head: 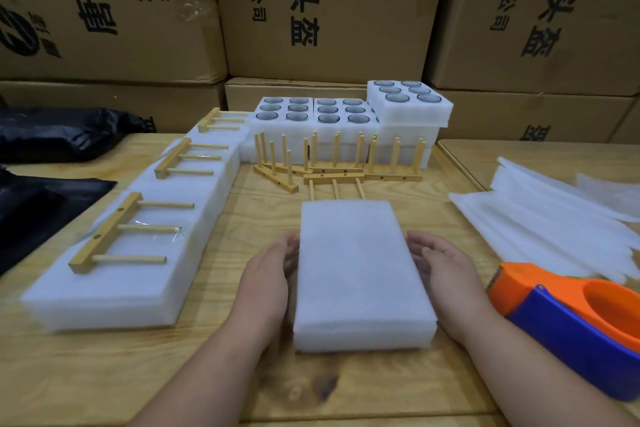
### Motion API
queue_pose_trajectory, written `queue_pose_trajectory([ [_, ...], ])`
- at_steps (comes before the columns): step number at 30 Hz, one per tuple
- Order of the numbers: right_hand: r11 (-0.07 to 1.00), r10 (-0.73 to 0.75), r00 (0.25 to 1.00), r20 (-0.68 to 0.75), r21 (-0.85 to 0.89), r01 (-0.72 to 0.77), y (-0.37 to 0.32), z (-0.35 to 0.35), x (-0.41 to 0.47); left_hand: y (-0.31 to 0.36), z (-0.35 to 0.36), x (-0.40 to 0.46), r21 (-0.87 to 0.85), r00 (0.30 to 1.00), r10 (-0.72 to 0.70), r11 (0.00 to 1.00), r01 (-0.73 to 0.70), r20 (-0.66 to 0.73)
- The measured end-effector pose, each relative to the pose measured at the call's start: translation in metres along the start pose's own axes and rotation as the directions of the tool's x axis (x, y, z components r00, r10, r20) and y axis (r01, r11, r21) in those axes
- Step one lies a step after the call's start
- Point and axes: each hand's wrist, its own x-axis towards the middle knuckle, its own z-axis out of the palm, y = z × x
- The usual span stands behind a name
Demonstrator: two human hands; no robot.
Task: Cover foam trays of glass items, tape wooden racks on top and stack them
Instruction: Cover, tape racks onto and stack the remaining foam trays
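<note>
A covered white foam tray point(360, 274) lies lengthwise on the wooden table in front of me. My left hand point(268, 284) rests flat against its left side and my right hand point(446, 281) against its right side, fingers straight. A loose wooden rack point(334, 180) lies just beyond the tray's far end, its pegs partly hidden under it. More wooden racks point(346, 156) stand upright behind it. On the left, a row of covered trays point(138, 263) carries taped racks point(110, 236). Uncovered foam trays of glass items point(322, 111) are stacked at the back.
An orange and blue tape dispenser point(571, 315) lies close to my right wrist. Loose foam sheets point(554, 218) are piled at the right. Black plastic bags point(52, 135) sit at the left edge. Cardboard boxes point(329, 10) wall off the back.
</note>
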Motion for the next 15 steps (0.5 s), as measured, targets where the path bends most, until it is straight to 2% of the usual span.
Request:
queue_pose_trajectory([
  [3,0.993,0.035,0.999,0.000,0.114,-0.034,0.000,0.000,0.005,0.012,-0.001,0.023,-0.001,0.994,-0.049,0.999,0.050,-0.098],
  [5,0.986,0.046,0.999,0.000,0.158,-0.046,0.000,0.000,0.006,0.020,-0.001,0.044,0.060,0.989,-0.026,0.998,0.034,-0.143],
  [9,0.976,0.066,0.998,-0.006,0.207,-0.063,0.002,-0.002,0.008,0.031,-0.004,0.092,0.340,0.976,0.084,0.940,-0.011,-0.200],
  [12,0.970,0.081,0.996,-0.023,0.232,-0.073,0.004,-0.002,0.010,0.040,-0.008,0.125,0.533,0.970,0.131,0.846,-0.001,-0.207],
  [15,0.963,0.083,0.996,-0.024,0.258,-0.074,0.005,-0.002,0.012,0.048,-0.008,0.153,0.626,0.972,0.141,0.780,0.008,-0.189],
])
